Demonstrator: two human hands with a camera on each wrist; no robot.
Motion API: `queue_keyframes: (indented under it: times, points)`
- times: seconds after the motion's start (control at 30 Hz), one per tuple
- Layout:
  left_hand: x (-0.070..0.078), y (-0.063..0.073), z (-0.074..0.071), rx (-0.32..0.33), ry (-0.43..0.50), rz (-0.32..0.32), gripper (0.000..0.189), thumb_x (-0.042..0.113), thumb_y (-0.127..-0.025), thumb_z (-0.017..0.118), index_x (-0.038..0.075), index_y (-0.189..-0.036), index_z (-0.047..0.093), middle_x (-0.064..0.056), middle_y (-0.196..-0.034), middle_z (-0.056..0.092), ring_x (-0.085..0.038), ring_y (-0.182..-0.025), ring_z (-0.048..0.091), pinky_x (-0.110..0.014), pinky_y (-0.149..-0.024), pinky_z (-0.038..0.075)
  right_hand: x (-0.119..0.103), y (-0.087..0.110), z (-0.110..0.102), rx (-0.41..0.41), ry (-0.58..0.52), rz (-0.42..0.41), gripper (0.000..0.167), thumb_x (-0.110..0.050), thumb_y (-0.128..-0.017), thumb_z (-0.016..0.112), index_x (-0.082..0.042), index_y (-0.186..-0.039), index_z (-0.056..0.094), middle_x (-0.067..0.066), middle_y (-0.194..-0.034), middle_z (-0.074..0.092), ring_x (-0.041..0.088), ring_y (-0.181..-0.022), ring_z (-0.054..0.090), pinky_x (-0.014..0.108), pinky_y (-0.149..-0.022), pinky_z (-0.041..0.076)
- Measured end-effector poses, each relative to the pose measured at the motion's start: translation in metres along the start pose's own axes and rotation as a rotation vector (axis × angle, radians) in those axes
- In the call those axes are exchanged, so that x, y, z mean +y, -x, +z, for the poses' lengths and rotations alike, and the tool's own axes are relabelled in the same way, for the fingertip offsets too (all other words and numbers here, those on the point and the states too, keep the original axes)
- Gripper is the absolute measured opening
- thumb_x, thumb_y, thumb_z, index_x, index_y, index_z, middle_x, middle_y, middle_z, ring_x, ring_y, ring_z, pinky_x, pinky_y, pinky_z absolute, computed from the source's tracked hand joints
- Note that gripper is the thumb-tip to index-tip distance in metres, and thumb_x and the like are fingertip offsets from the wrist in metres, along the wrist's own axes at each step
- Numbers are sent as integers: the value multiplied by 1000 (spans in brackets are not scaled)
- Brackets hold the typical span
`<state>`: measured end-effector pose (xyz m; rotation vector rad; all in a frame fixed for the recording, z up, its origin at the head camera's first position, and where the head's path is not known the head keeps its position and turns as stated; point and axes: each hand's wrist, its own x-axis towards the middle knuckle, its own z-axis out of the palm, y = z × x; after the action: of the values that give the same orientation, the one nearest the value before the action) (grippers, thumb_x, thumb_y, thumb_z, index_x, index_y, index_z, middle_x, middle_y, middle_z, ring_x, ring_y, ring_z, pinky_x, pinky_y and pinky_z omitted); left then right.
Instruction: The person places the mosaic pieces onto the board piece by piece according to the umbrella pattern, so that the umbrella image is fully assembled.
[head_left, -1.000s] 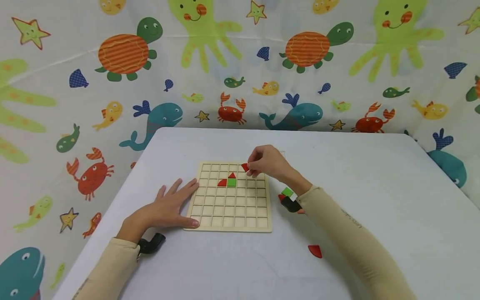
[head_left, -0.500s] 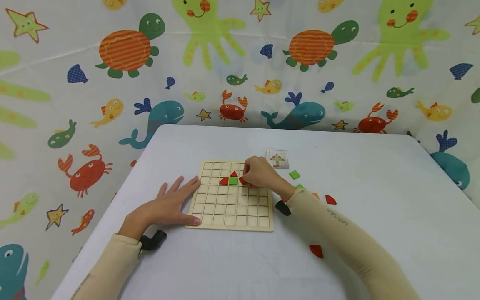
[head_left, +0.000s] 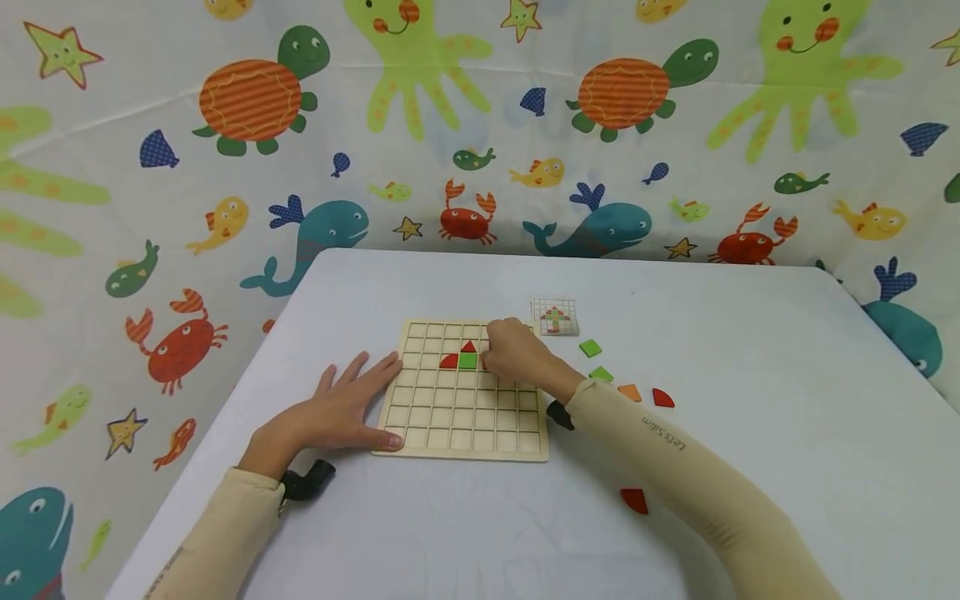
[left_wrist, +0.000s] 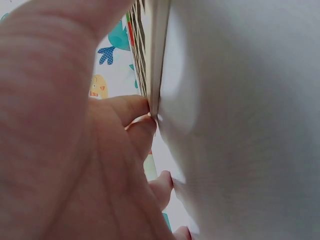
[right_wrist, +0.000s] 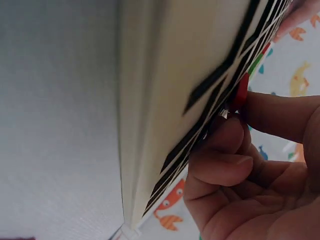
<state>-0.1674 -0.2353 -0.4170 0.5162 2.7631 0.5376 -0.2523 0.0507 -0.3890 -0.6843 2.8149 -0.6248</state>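
A wooden grid board (head_left: 441,418) lies on the white table. Set into its upper cells are a green square tile (head_left: 467,362), a red triangle tile (head_left: 468,346) above it and a red quarter-circle tile (head_left: 448,361) to its left. My left hand (head_left: 326,419) is spread along the board's left side, thumb and fingertips touching the edge. Over the board's upper right, my right hand (head_left: 519,354) has its fingers curled. In the right wrist view it pinches a red tile (right_wrist: 241,93) at the grid, right of the green square; its outline is mostly hidden.
Behind the right hand lies a small pattern card (head_left: 555,317). Right of the board are green square tiles (head_left: 590,348), an orange tile (head_left: 630,392) and a red quarter-circle tile (head_left: 663,397). Another red quarter-circle tile (head_left: 634,501) lies nearer the front. A printed curtain hangs behind the table.
My right hand has brought the red tile from the board's upper right edge down and left to beside the green square. The pattern card has come into view. My left hand stays put.
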Motion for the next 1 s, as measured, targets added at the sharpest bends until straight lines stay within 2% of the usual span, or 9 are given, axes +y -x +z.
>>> queue_keyframes:
  times: [0.13,0.33,0.5,0.67,1.0]
  points:
    - [1,0,-1,2,-6,-1,121,66,-80,84,7,-170,28,-16,-177,20,-52,-160,3,-79,-119,-4,2,0,2,-12,-19,24,35,-10,-105,67,-6,-71,56,0,-56,36,14,-52,36,28,-52,30]
    - [3,2,0,8,-11,-4,122,66,-79,85,6,-169,29,-17,-177,20,-53,-159,4,-79,-118,-2,4,0,1,-29,-53,-54,26,-9,-105,66,-2,-79,66,3,-65,53,16,-59,47,27,-58,38]
    - [6,4,0,4,-9,-2,122,66,-79,85,7,-169,29,-17,-177,20,-53,-160,4,-80,-118,-2,8,3,-2,-58,-70,-60,17,-16,-104,70,-2,-93,72,5,-82,66,19,-73,57,29,-67,48]
    - [7,4,0,3,-13,1,121,65,-80,85,6,-169,28,-17,-177,20,-53,-160,4,-79,-118,-2,12,6,-6,-102,-82,-54,17,-17,-101,75,-2,-106,72,8,-99,70,23,-89,60,35,-81,53]
    - [5,3,0,6,-1,0,121,65,-80,85,6,-170,28,-16,-177,20,-52,-160,3,-79,-119,-3,14,1,-2,-79,-70,-78,12,-14,-101,76,-4,-101,70,6,-93,69,22,-83,59,32,-76,51]
